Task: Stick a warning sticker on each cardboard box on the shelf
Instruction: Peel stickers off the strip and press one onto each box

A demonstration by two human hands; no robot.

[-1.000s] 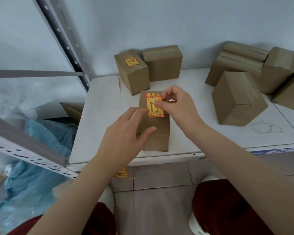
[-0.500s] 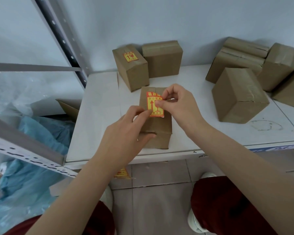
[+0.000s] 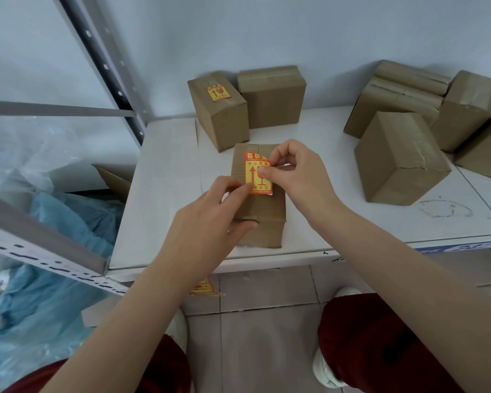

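A small cardboard box (image 3: 262, 219) lies near the front edge of the white shelf (image 3: 165, 194). Over its top hangs a red and yellow warning sticker (image 3: 256, 171). My right hand (image 3: 298, 171) pinches the sticker's right edge between thumb and fingers. My left hand (image 3: 210, 219) grips the box's left side, and its fingertips touch the sticker's lower left corner. Whether the sticker lies flat on the box is unclear. Behind, another box (image 3: 219, 112) carries a sticker (image 3: 217, 93) on its top.
A plain box (image 3: 272, 96) stands against the back wall. Several plain boxes (image 3: 400, 157) crowd the right end of the shelf. A grey metal upright (image 3: 108, 66) rises at the left, with blue plastic wrap (image 3: 54, 251) beyond it. More stickers (image 3: 203, 287) lie on the tiled floor below.
The view has shifted slightly. My left fingers have moved from the box's side up to the sticker's lower left corner. My right hand still pinches the sticker's right edge.
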